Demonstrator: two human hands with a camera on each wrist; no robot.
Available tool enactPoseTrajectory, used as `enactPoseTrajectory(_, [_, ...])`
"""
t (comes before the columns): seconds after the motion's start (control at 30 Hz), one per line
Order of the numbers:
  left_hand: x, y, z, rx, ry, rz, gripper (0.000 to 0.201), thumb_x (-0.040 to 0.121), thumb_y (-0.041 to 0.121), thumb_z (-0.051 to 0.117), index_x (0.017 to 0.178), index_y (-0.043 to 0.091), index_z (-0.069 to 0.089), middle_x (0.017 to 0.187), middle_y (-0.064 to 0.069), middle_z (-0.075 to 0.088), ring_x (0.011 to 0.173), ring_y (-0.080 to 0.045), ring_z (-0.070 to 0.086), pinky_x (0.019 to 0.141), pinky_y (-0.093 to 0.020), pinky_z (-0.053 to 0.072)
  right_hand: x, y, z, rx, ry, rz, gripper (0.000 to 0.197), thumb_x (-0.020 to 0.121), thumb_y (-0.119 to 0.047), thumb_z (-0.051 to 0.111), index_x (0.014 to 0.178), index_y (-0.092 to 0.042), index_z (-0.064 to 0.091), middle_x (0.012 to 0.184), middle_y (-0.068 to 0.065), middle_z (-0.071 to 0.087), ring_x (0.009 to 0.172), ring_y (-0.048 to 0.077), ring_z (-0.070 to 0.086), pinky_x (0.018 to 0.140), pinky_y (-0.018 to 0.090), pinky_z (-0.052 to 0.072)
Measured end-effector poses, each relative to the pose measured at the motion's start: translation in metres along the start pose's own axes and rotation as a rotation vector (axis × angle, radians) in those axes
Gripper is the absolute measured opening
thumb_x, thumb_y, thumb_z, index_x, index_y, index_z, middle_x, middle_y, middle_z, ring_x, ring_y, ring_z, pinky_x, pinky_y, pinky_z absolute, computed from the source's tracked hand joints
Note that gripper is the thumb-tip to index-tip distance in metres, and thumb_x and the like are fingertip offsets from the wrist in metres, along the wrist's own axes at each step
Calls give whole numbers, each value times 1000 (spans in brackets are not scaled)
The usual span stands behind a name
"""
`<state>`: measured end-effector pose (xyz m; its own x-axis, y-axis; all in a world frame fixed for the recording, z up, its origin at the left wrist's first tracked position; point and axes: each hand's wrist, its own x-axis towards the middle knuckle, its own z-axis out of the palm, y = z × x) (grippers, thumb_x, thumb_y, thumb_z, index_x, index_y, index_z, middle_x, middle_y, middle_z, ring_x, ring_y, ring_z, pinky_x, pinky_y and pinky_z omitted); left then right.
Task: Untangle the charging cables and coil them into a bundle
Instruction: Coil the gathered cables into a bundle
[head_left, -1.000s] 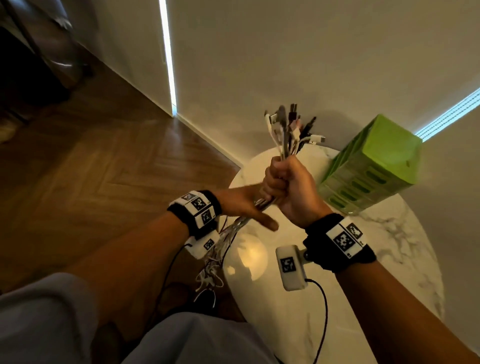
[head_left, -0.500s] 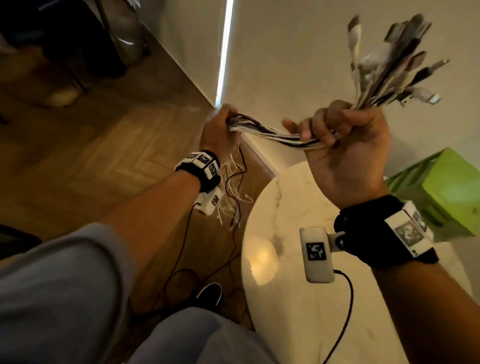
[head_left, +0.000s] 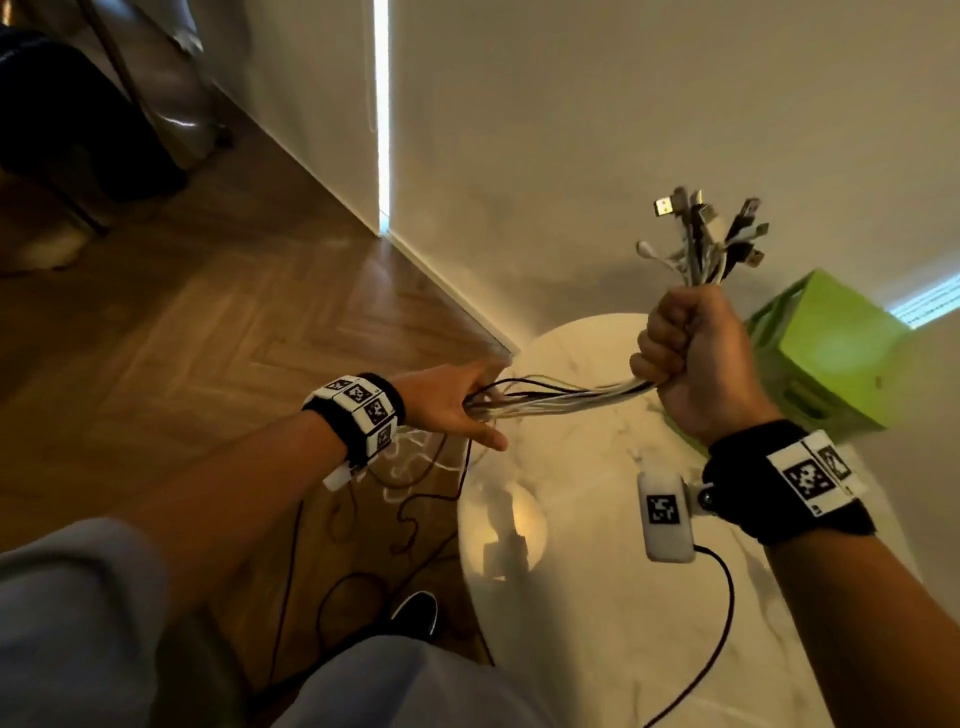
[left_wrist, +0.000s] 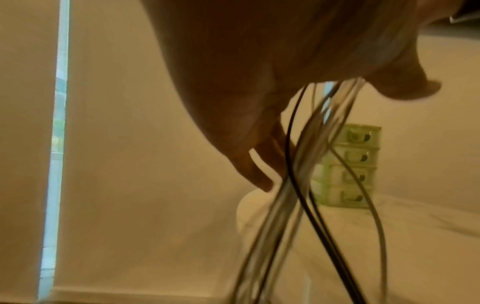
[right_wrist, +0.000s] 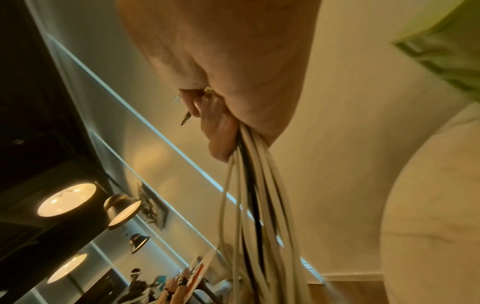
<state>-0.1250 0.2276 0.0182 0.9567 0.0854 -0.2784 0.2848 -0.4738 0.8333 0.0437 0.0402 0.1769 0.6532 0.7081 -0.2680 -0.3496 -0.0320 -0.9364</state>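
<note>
A bundle of white and black charging cables stretches between my two hands above the table's left edge. My right hand grips the bundle in a fist, and the USB plugs stick up out of it. In the right wrist view the cables leave that fist downward. My left hand has straight fingers, with the cables running between thumb and palm. The left wrist view shows those cables crossing under the palm. Loose cable ends hang below the left wrist toward the floor.
A round white marble table stands below my right arm. A green drawer box sits on its far right side by the wall. Wooden floor lies to the left, with my dark shoe and thin black wires on it.
My right hand has come down with the plugs from its raised position. My left hand has dropped to the table's edge and its fingers have straightened along the cables.
</note>
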Motion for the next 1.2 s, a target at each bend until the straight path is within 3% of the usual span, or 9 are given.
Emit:
enactPoseTrajectory(0.1, [14,46,10,-17,53,129,107,76,63,77,157,37,11,157,6,39,141,-5,37,112,-27,34,-10,9,-19,5,41,20,31,92,-19,40,64,-22,29,62,0,10,47,13,10,42,26,13])
enactPoseTrajectory(0.3, [50,138,83,40,-287,132,42,105,52,40,118,15,55,96,2,66,83,-13,60,83,-31,47,-33,8,-60,11,148,47,32,95,-21,41,64,-19,36,61,0,19,47,13,19,45,26,18])
enactPoseTrajectory(0.47, [60,161,101,325,-409,255,48,106,53,32,134,17,49,115,-5,64,92,-17,53,87,-32,41,-66,-1,-102,2,199,57,32,95,-15,44,64,-8,50,57,6,46,48,20,48,49,28,44])
enactPoseTrajectory(0.67, [73,171,125,691,-505,357,37,102,63,30,109,31,47,102,-5,67,87,-24,60,86,-44,50,-76,30,-132,359,-13,226,26,97,-25,51,74,-14,48,43,-7,22,30,6,21,30,18,18])
enactPoseTrajectory(0.77, [76,163,128,515,-417,391,51,101,66,24,119,27,53,111,-7,68,96,-25,62,89,-42,49,-79,29,-148,453,-23,247,37,98,-28,51,65,-17,38,39,-7,21,27,6,20,27,18,17])
enactPoseTrajectory(0.97, [76,149,138,113,-327,159,60,100,68,24,88,24,63,84,0,60,76,-16,55,77,-36,51,-89,19,-166,356,95,258,43,97,-26,52,58,-22,34,44,-6,22,31,7,24,30,18,22])
enactPoseTrajectory(1.03, [79,152,134,277,-319,237,62,97,72,26,83,24,62,77,3,61,73,-16,56,78,-36,48,-95,19,-165,224,133,255,34,98,-20,50,64,-17,43,52,1,37,42,13,46,41,23,45])
enactPoseTrajectory(1.1, [82,160,128,473,-306,304,68,89,81,25,82,26,64,74,7,63,72,-15,59,76,-37,50,-100,26,-162,131,117,226,17,98,-13,46,86,-6,55,73,12,61,80,30,72,77,46,62])
enactPoseTrajectory(1.2, [88,172,119,681,-171,426,71,82,86,31,87,29,72,79,8,70,70,-12,61,68,-34,52,-102,38,-166,78,45,314,19,99,-17,43,111,-8,55,120,18,70,119,42,62,101,71,41])
